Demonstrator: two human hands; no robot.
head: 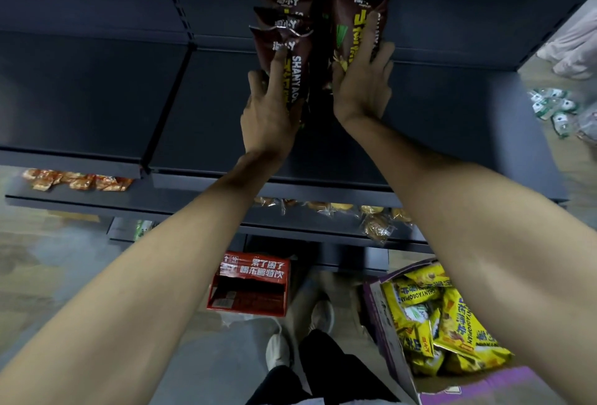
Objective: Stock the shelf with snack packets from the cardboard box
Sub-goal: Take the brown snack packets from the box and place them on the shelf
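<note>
Left hand (pixel 268 120) grips, right hand (pixel 358 88) presses upright brown packets (pixel 298 58).

From here, the left hand (pixel 269 113) blocks the lower part of the front dark brown foil snack packet (pixel 290 49), and its thumb is lost behind it. The right hand (pixel 361 88) hides the foot of the neighbouring brown packet (pixel 350 16), and the row behind sinks into shadow. The purple cardboard box (pixel 484 387) of yellow packets (pixel 458 317) is partly behind the right forearm and cut by the lower edge. The green-and-white packets (pixel 552 107) at the right edge are too smeared to read.
</note>
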